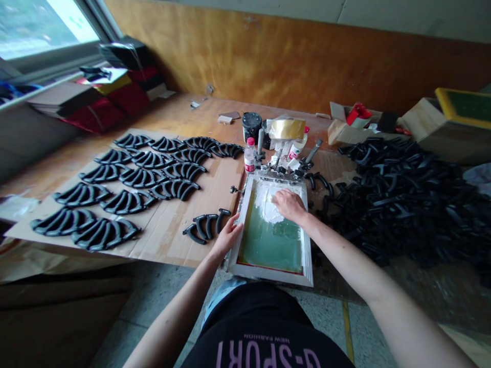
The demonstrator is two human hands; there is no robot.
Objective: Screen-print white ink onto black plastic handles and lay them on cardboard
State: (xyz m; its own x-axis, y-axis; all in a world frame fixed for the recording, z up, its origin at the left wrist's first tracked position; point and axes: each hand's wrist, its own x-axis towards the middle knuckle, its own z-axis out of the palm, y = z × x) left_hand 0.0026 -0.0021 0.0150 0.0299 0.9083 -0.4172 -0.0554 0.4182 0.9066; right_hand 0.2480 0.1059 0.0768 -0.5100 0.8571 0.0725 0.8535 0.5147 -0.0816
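A silver-edged screen printing frame (309,255) lies in front of me, with green mesh (268,245) inside it. White ink (265,197) is smeared over the mesh's far part. My right hand (288,204) is closed and pressed down at the ink's right side; whatever its fingers grip is mostly hidden, with only a small pale edge showing. At the frame's left side, my left hand (230,232) holds the edge. Just left of that hand lies a short row of black curved handle-like parts (207,226). Metal clamps (278,171) hold the frame's far end.
Rows of black curved parts (138,178) cover the cardboard (161,245) on the left. A large heap of similar parts (406,199) lies right. Behind the frame stand a red-capped bottle (249,156) and a dark tub (251,127). Cardboard boxes (425,122) stand back right.
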